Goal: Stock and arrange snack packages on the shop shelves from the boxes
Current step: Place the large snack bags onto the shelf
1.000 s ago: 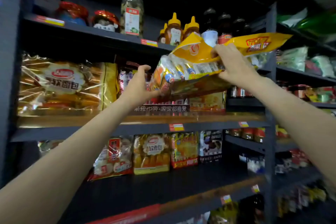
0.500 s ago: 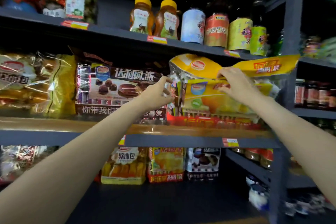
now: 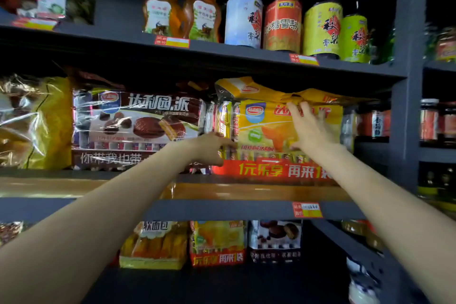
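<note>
Both arms reach up to the wood-topped grey middle shelf (image 3: 246,192). Right hand (image 3: 309,128) lies flat, fingers spread straight, on the front of the yellow plastic snack package with a red bottom band (image 3: 269,131). Left hand (image 3: 212,148) is at the package's lower left corner, fingers extended; whether they pinch it, cannot tell. Package stands upright on the shelf, just beside the brown chocolate-pie package (image 3: 138,126), top flap crumpled under the shelf above.
</note>
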### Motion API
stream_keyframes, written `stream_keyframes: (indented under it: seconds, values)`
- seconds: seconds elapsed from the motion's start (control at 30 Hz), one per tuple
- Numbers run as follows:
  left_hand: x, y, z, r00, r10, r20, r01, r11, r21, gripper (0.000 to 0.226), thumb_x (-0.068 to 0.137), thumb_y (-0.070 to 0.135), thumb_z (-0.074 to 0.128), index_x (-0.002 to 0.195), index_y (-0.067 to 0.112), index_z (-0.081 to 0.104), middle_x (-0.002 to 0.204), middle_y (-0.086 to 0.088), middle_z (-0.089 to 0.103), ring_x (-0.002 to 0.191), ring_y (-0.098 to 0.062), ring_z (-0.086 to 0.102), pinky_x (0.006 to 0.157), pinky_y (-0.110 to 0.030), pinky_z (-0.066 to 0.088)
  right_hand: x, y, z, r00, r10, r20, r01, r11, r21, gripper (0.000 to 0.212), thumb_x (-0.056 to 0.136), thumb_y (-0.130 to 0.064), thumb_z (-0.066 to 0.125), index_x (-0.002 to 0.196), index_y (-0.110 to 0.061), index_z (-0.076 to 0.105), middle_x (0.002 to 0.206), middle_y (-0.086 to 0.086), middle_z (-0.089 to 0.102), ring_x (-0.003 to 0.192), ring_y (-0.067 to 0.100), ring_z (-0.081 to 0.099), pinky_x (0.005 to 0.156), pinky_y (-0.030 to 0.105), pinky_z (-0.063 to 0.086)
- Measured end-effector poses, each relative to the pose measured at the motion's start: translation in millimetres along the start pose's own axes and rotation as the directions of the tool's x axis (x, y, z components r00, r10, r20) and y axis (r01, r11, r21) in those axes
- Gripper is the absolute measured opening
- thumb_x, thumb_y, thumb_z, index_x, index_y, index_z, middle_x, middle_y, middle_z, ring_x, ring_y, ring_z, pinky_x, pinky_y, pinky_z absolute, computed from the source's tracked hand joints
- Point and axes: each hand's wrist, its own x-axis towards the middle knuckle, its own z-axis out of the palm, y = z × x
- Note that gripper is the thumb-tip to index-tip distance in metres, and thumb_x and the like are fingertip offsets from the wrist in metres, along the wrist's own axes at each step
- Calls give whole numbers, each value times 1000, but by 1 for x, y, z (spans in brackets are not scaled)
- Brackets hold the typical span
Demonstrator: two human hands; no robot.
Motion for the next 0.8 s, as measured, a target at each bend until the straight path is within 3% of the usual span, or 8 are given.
stream_keyframes:
  seconds: [0.07,0.17,0.3,0.43,0.5,0.6,0.7,0.8]
  values:
    - [9,-1,0,999,-43,30,39,992,117,66,89,11,54,145,33,27,153,-7,23,141,-26,18,112,-44,25,16,1,16,999,-25,33,24,999,38,101,78,-9,74,150,-21,5,153,8,12,137,45,20,93,47,44]
    - [19,4,-3,994,-82,74,67,979,193,68,92,13,51,147,36,19,157,-5,12,145,-25,1,116,-50,3,37,5,40,997,-43,70,39,997,60,100,83,10,60,150,-23,-7,158,5,-8,137,43,22,88,43,49]
    - [24,2,-4,976,-164,146,120,955,272,72,93,21,51,146,44,9,158,-6,6,144,-35,4,116,-53,6,40,-4,49,996,-7,92,-7,989,146,102,80,24,40,148,-27,-16,154,2,-29,141,42,12,86,42,51]
    - [22,0,-11,986,-89,141,56,973,225,67,93,19,51,148,36,15,157,-3,17,138,-27,28,113,-40,20,23,-35,32,997,-23,71,8,979,205,92,84,18,44,151,-17,-7,154,9,-25,134,39,30,73,33,49]
    - [12,-5,-15,996,-58,60,47,983,177,61,93,19,50,147,32,24,150,-7,34,126,-26,45,105,-35,37,11,-55,20,993,-97,67,82,977,195,83,86,8,52,151,-17,7,157,9,-11,128,35,39,72,33,47]
    - [-24,-24,-23,976,-10,-219,56,976,209,47,92,21,47,138,27,41,137,-7,51,119,-27,52,97,-36,42,-5,-94,-7,980,-186,-68,198,937,287,57,88,-3,53,140,-17,35,149,7,19,111,32,52,68,33,46]
    - [-90,-64,-29,874,25,-486,95,971,221,41,89,30,41,127,20,53,125,-9,58,113,-30,55,91,-39,44,-24,-155,-38,913,-313,-260,400,807,435,40,89,-7,53,129,-13,49,135,9,37,108,31,53,87,38,46]
    - [-188,-130,-34,766,-14,-643,125,984,127,46,77,28,38,112,11,63,107,-11,64,98,-31,61,83,-41,47,-53,-248,-71,800,-464,-381,600,630,493,37,88,-6,55,125,-10,54,126,13,43,103,30,54,92,36,43]
